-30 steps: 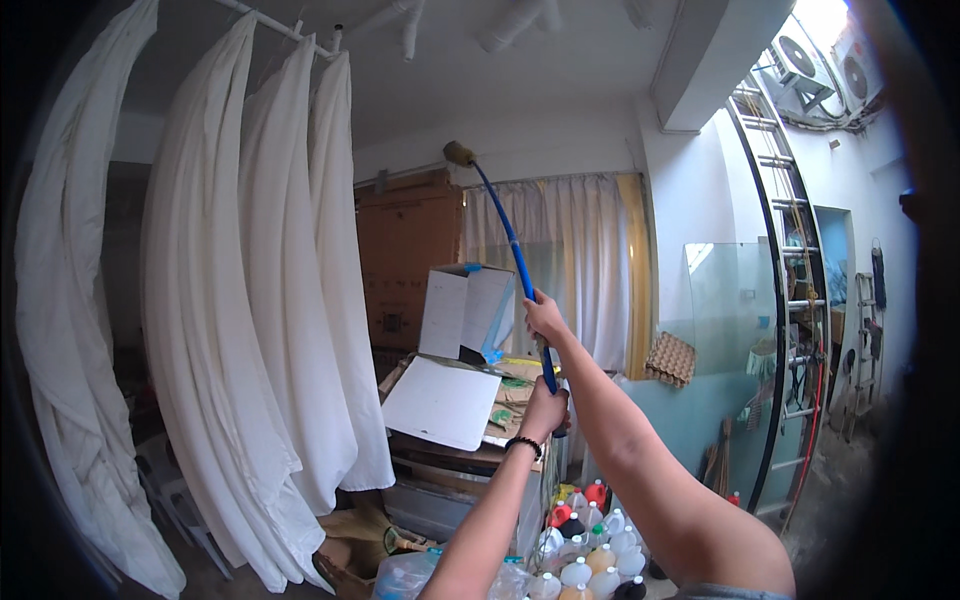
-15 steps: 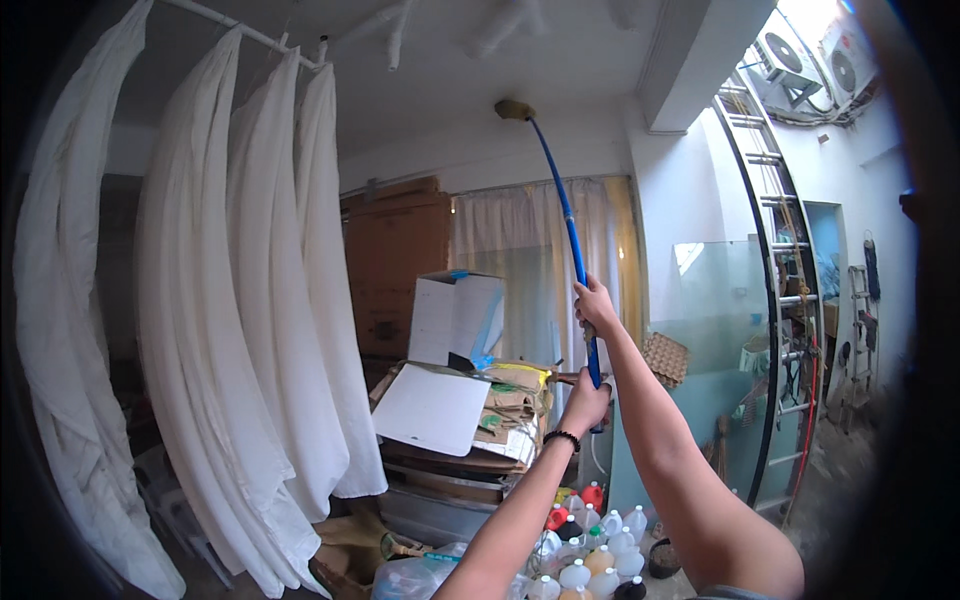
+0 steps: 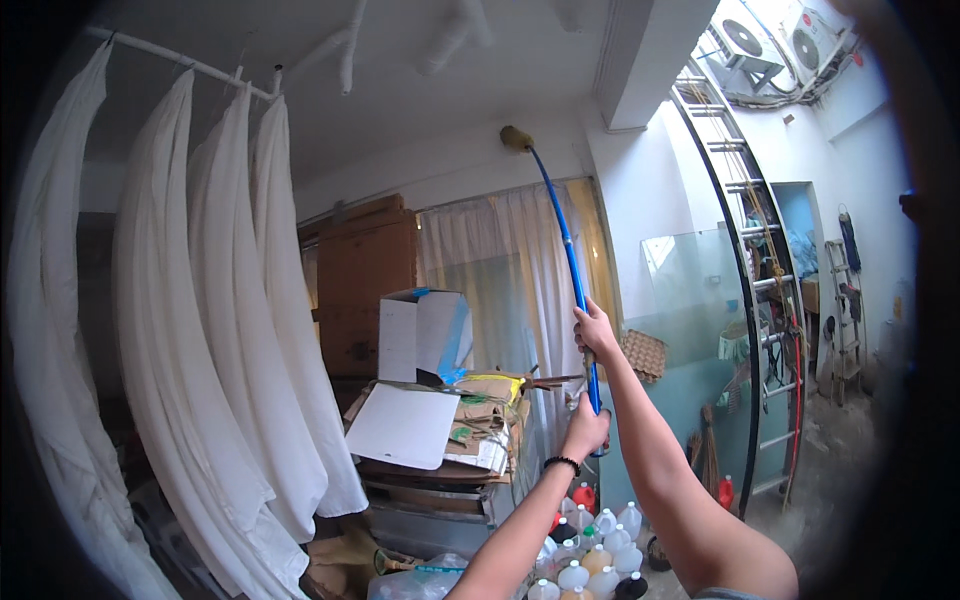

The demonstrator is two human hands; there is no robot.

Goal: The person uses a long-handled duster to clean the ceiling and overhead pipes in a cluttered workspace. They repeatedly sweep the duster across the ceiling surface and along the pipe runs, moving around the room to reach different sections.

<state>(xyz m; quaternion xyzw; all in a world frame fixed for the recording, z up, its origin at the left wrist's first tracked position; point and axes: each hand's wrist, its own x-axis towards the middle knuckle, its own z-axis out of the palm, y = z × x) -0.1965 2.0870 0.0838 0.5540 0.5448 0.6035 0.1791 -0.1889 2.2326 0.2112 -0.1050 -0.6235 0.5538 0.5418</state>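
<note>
A long blue pole with a yellowish-brown duster head [image 3: 517, 138] rises from my two hands toward the upper wall near the ceiling. Higher on the pole [image 3: 568, 235], my right hand [image 3: 594, 332] is wrapped round the shaft. My left hand [image 3: 587, 428], with a dark bead bracelet on the wrist, grips it near its lower end. The pole bends slightly toward its top. Whether the head touches the wall or the ceiling I cannot tell. Below it, beige curtains [image 3: 480, 235] hang behind the pole.
White cloth drapes [image 3: 215, 320] hang from a pipe at left. Cardboard and an opened white box [image 3: 425, 335] sit piled in the middle. Plastic jugs [image 3: 590, 560] crowd the floor. A tall ladder [image 3: 742, 190] and a glass panel [image 3: 690, 290] stand at right, near an egg tray [image 3: 643, 356].
The view has swung right and up, so the room sits further left and lower. The duster head is nearer the wall's right part; both hands keep their grip on the pole.
</note>
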